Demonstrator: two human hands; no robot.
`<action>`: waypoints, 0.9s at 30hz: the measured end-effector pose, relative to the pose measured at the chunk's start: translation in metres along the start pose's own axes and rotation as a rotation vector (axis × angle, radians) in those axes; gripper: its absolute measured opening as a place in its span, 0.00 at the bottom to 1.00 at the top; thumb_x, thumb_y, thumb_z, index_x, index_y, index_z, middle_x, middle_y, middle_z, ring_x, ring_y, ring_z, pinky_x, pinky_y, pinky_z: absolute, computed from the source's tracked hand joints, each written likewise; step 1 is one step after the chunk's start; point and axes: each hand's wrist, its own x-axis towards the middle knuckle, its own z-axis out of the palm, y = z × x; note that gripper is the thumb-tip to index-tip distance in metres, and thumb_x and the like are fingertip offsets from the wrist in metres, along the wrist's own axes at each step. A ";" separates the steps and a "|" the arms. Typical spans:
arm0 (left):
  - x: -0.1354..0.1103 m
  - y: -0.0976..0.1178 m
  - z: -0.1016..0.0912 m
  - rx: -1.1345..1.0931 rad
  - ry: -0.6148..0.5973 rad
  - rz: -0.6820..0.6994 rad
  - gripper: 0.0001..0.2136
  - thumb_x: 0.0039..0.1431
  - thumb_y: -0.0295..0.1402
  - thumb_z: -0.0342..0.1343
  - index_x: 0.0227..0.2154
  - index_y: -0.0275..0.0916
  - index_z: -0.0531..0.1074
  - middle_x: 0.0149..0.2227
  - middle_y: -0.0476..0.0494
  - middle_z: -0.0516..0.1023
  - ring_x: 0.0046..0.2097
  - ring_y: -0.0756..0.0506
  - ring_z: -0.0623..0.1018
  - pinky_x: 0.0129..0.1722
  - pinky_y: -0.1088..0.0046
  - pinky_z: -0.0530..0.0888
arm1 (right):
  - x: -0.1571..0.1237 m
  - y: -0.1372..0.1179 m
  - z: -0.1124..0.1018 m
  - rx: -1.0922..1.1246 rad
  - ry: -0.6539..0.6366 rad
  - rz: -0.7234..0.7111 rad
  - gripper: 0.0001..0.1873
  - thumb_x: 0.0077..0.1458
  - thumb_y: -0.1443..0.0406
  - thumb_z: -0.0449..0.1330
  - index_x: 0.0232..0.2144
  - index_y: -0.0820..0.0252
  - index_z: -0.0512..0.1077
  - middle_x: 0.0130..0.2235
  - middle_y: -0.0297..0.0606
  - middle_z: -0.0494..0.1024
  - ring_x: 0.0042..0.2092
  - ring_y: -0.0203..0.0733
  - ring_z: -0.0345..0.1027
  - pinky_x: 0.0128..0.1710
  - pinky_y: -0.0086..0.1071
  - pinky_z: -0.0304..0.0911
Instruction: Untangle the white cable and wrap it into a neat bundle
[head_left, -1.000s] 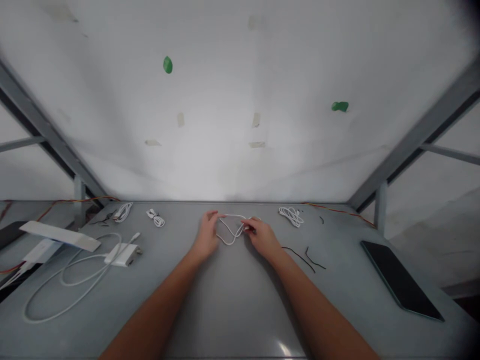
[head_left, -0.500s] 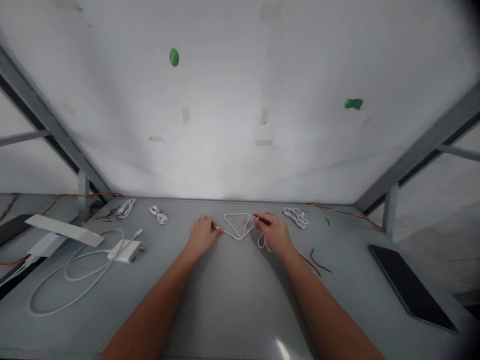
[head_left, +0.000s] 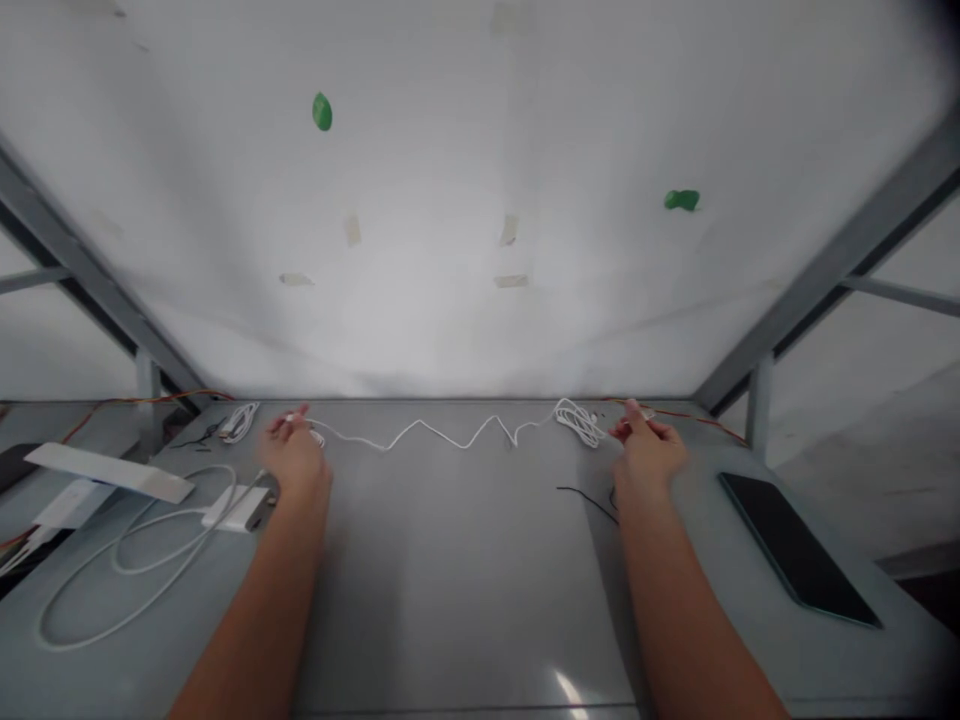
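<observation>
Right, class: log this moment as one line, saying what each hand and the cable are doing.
left hand: grip on one end of white cable | right hand: grip on other end | cable: zigzag across table

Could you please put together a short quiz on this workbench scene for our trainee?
1. True or false: the white cable lies tightly coiled between the left hand and the right hand.
2. What lies on the table right of the right hand? A) dark flat device B) mug C) scissors
3. Which hand is nearer the white adapter?
Key: 1 false, it stretches out wavy; 2 A; 3 left hand.
</observation>
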 end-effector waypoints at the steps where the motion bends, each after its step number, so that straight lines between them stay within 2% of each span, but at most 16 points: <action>1: 0.003 0.002 -0.002 -0.008 0.062 0.035 0.06 0.64 0.25 0.50 0.41 0.40 0.64 0.43 0.43 0.80 0.43 0.49 0.81 0.44 0.71 0.76 | 0.001 -0.002 0.000 0.013 0.073 0.003 0.21 0.47 0.56 0.71 0.28 0.48 0.59 0.26 0.30 0.71 0.27 0.44 0.71 0.29 0.43 0.74; 2: 0.004 0.004 -0.004 -0.022 0.119 0.068 0.05 0.63 0.26 0.52 0.41 0.40 0.66 0.42 0.44 0.80 0.44 0.48 0.81 0.45 0.71 0.75 | 0.000 -0.004 0.000 0.020 0.124 0.000 0.20 0.48 0.57 0.71 0.28 0.48 0.60 0.26 0.30 0.71 0.28 0.44 0.72 0.30 0.43 0.75; 3: 0.001 0.008 -0.004 -0.032 0.150 0.105 0.05 0.63 0.27 0.55 0.41 0.39 0.68 0.41 0.45 0.79 0.44 0.48 0.80 0.45 0.71 0.75 | -0.002 -0.007 0.002 0.025 0.115 -0.005 0.20 0.48 0.57 0.70 0.28 0.48 0.60 0.26 0.30 0.71 0.28 0.44 0.73 0.32 0.43 0.75; 4: -0.005 0.013 -0.004 -0.024 0.133 0.146 0.06 0.62 0.30 0.57 0.41 0.38 0.71 0.40 0.46 0.79 0.42 0.48 0.80 0.43 0.71 0.75 | -0.006 -0.010 0.005 0.032 0.097 -0.018 0.20 0.48 0.57 0.70 0.28 0.49 0.60 0.26 0.30 0.72 0.28 0.44 0.73 0.32 0.42 0.75; 6: -0.026 0.024 0.001 0.028 -0.020 0.235 0.10 0.61 0.38 0.61 0.42 0.39 0.76 0.39 0.46 0.80 0.37 0.48 0.79 0.39 0.72 0.75 | -0.020 -0.015 0.013 0.011 -0.007 -0.056 0.20 0.46 0.55 0.72 0.28 0.51 0.63 0.26 0.29 0.73 0.27 0.43 0.73 0.31 0.40 0.75; 8: -0.054 0.032 0.007 0.100 -0.287 0.308 0.12 0.61 0.42 0.60 0.42 0.41 0.80 0.38 0.45 0.81 0.35 0.47 0.79 0.37 0.70 0.76 | -0.040 -0.018 0.022 -0.087 -0.240 -0.099 0.19 0.45 0.53 0.72 0.30 0.55 0.69 0.25 0.30 0.75 0.27 0.43 0.74 0.31 0.38 0.73; 11: -0.093 0.035 0.017 0.112 -0.669 0.346 0.11 0.60 0.44 0.62 0.38 0.44 0.83 0.42 0.43 0.84 0.42 0.43 0.82 0.45 0.65 0.78 | -0.075 -0.019 0.034 -0.318 -0.691 -0.219 0.13 0.51 0.54 0.69 0.32 0.57 0.77 0.26 0.35 0.79 0.29 0.43 0.74 0.34 0.37 0.70; 13: -0.109 0.031 0.021 0.139 -0.809 0.338 0.10 0.59 0.44 0.62 0.37 0.46 0.84 0.41 0.44 0.85 0.43 0.42 0.82 0.48 0.63 0.79 | -0.097 -0.018 0.039 -0.427 -0.892 -0.325 0.08 0.52 0.57 0.68 0.30 0.55 0.80 0.29 0.38 0.81 0.32 0.44 0.74 0.38 0.37 0.69; 15: -0.117 0.026 0.023 0.165 -0.882 0.327 0.09 0.59 0.44 0.63 0.38 0.48 0.84 0.40 0.44 0.85 0.43 0.41 0.83 0.49 0.61 0.79 | -0.113 -0.015 0.042 -0.489 -1.013 -0.384 0.04 0.51 0.60 0.68 0.27 0.53 0.80 0.31 0.38 0.81 0.34 0.44 0.73 0.39 0.37 0.68; 17: -0.119 0.020 0.024 0.171 -0.924 0.317 0.09 0.59 0.43 0.63 0.38 0.49 0.85 0.40 0.45 0.86 0.45 0.41 0.83 0.51 0.60 0.79 | -0.123 -0.011 0.043 -0.482 -1.068 -0.348 0.04 0.51 0.61 0.67 0.26 0.53 0.80 0.31 0.38 0.81 0.34 0.45 0.73 0.39 0.38 0.69; 22: -0.119 0.012 0.028 0.127 -1.024 0.245 0.08 0.59 0.42 0.64 0.37 0.49 0.85 0.42 0.44 0.87 0.46 0.39 0.84 0.51 0.57 0.80 | -0.131 -0.001 0.045 -0.303 -1.115 -0.073 0.09 0.50 0.57 0.68 0.30 0.56 0.81 0.34 0.41 0.85 0.37 0.50 0.78 0.42 0.44 0.72; 27: -0.123 0.014 0.028 0.103 -1.082 0.248 0.06 0.59 0.39 0.63 0.35 0.48 0.85 0.40 0.43 0.86 0.43 0.39 0.84 0.49 0.57 0.80 | -0.136 -0.002 0.046 -0.265 -1.143 -0.017 0.10 0.50 0.57 0.68 0.31 0.56 0.81 0.36 0.42 0.85 0.39 0.51 0.79 0.46 0.45 0.74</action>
